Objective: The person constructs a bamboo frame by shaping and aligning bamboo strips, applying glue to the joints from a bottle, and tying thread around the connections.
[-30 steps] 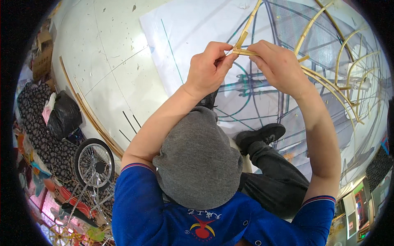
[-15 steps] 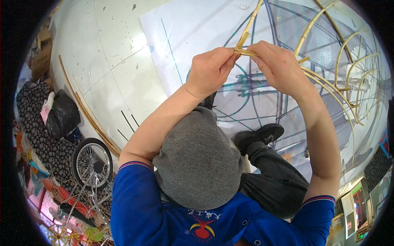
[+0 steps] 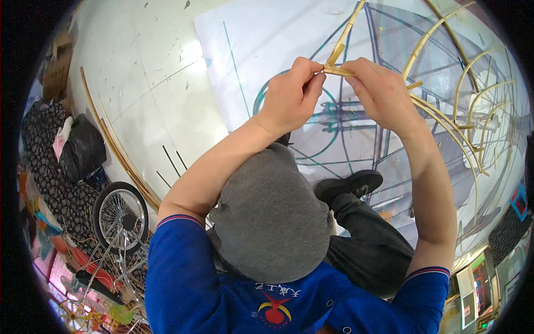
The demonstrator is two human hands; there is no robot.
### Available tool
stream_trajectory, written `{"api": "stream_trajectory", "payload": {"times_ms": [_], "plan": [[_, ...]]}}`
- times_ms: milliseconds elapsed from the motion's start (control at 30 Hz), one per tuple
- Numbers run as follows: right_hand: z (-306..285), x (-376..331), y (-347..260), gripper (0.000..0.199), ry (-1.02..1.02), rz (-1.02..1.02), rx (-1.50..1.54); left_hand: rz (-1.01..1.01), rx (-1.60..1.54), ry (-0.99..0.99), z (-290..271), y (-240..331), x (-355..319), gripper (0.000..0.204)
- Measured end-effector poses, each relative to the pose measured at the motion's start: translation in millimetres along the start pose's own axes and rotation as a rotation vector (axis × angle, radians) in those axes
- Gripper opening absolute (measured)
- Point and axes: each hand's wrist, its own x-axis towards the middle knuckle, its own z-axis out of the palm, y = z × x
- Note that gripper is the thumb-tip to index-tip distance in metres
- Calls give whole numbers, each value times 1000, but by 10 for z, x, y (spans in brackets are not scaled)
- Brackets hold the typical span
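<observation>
My left hand [image 3: 295, 96] is closed in a pinch, its fingertips at the left end of a short crosswise bamboo strip [image 3: 337, 71]. My right hand [image 3: 379, 92] grips the same strip near its right end, between thumb and fingers. From this strip a longer split-bamboo piece [image 3: 338, 51] rises at a slant toward the far edge, and the two meet in a joint between my hands. Any binding at the joint is too small to make out. Beneath my hands lies a large white sheet with a line drawing [image 3: 233, 61] in dark and green strokes.
Curved bamboo ribs [image 3: 425, 42] of a frame arch at the right. Long bamboo strips [image 3: 111, 142] lie on the pale floor at the left. Beyond them are a spoked wheel [image 3: 120, 218], a black plastic bag [image 3: 83, 149] and a cardboard box [image 3: 57, 71]. My black shoe [image 3: 349, 186] is on the sheet.
My left hand's fingers have shifted from wrapping close round the joint to a fingertip pinch at the strip's end. More of the joint shows. My right hand keeps its grip.
</observation>
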Motion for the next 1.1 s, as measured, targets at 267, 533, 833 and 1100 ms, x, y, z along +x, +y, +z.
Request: {"api": "stream_trajectory", "payload": {"times_ms": [267,533,833,1100], "plan": [[32,-3,17,13,33,-21,-26,-434,-687,-70,58,-76,48,13],[54,-26,60,14,29,-1,-39,-660,-1082,-227,77,-50,44,14],[89,-89,90,13,77,23,-43,-284,-133,-292,8,140,46,15],[57,-147,114,24,-18,69,-16,462,779,-402,-95,495,324,13]]}}
